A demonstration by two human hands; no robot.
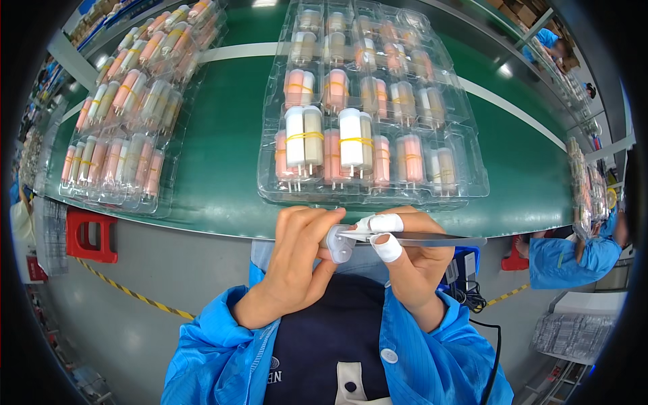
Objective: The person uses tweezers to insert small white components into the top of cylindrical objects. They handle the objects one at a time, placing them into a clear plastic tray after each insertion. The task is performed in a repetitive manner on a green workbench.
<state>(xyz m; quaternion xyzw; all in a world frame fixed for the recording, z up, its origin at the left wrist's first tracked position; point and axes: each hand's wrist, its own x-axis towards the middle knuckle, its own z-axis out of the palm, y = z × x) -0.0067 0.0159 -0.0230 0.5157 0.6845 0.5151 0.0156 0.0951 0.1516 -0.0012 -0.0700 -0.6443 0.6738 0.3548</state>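
Note:
My left hand point(295, 262) is closed around a small translucent whitish plastic piece point(341, 247), holding it up between thumb and fingers in front of my chest. It has rounded lobes, and the fingers hide part of it. In my right hand point(420, 270) is a pair of silver tweezers point(435, 239), gripped between thumb and forefinger, both wrapped in white tape. The pointed end of the tweezers reaches the plastic piece. Just beyond my hands stands a clear plastic tray point(476, 185) with pink, white and grey tubes point(295, 138) bundled by yellow rubber bands.
Another clear tray point(162, 196) of banded tubes lies at the left on the green work surface point(223, 121). A red stool point(92, 235) stands on the floor at left. To the right, a person in a blue coat point(574, 262) sits near more trays. A black cable point(498, 351) hangs beside my right arm.

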